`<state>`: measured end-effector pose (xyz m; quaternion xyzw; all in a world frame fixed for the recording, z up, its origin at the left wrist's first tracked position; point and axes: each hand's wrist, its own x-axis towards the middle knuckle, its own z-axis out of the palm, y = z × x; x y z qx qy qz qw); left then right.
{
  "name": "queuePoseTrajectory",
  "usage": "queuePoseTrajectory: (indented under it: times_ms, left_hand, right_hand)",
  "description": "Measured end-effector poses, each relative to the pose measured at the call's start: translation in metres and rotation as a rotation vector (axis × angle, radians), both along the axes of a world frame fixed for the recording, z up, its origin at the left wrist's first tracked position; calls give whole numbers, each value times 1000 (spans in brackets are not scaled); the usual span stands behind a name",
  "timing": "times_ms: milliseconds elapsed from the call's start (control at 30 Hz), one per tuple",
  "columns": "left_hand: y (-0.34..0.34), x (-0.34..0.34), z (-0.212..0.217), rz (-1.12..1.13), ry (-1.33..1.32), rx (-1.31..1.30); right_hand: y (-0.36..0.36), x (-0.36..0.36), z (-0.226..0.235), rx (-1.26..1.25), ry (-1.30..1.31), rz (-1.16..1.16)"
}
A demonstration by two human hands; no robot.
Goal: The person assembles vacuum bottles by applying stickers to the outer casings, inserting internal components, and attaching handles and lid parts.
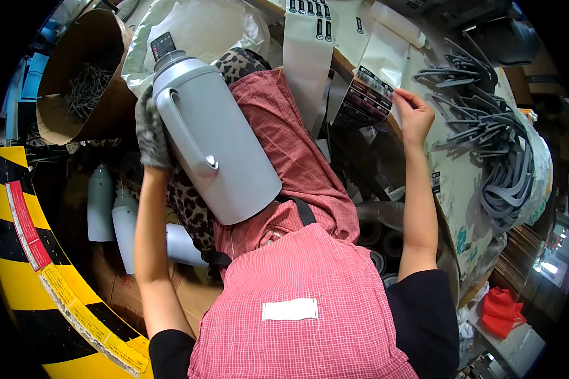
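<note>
A red checked apron (310,303) covers the lap where the grey flask (215,139) lies, steadied by the gloved left hand (150,129). The right hand (414,114), far right, pinches a dark sticker (370,95) off its sheet; pressing it onto the flask seems next.

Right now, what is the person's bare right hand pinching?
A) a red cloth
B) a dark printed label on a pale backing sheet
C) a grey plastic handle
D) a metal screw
B: the right hand pinches the dark printed label, while the gloved left hand steadies the tall grey plastic flask on the lap.
</note>
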<state>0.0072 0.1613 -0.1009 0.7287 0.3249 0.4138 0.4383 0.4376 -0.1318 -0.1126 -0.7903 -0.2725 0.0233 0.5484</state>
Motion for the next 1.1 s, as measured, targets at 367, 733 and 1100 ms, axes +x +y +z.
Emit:
queuePoseTrajectory:
  times_ms: [367, 733, 1100]
  left_hand:
    - [-158, -69, -41, -45, 211, 454]
    - [-179, -40, -48, 39, 264, 586]
    - [-183, -44, -47, -21, 357, 503]
  right_hand:
    - [-10, -149, 97, 62, 359, 524]
    - [74, -239, 73, -197, 781, 993]
    - [81, -252, 77, -360, 426, 977]
